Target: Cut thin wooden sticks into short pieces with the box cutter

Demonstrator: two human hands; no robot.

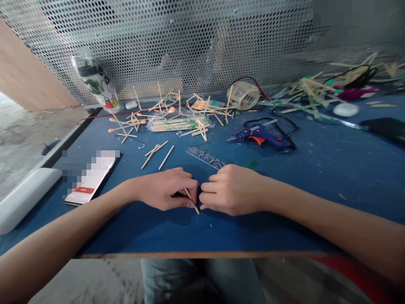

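Note:
My left hand (pixel 169 189) pinches a short wooden stick (pixel 196 209), whose lower end points down to the tabletop. Close beside it, my right hand (pixel 236 192) is closed, its fingertips almost meeting the left ones; whatever it grips is hidden. Beyond my hands lies a clear plastic ruler (pixel 205 157), partly covered by the right hand. Three loose cut sticks (pixel 166 157) rest on the table to the left of the ruler. A blue hot glue gun (pixel 268 138) with an orange trigger lies behind my right hand.
Stick structures (pixel 136 122) and a plastic pack of sticks (pixel 177 124) line the back of the blue table (pixel 316 177). A phone (pixel 95 177) and a white case (pixel 30 198) lie left. A bottle (pixel 98 84) stands by the perforated metal panel (pixel 142 42). More sticks (pixel 311 95) pile up right.

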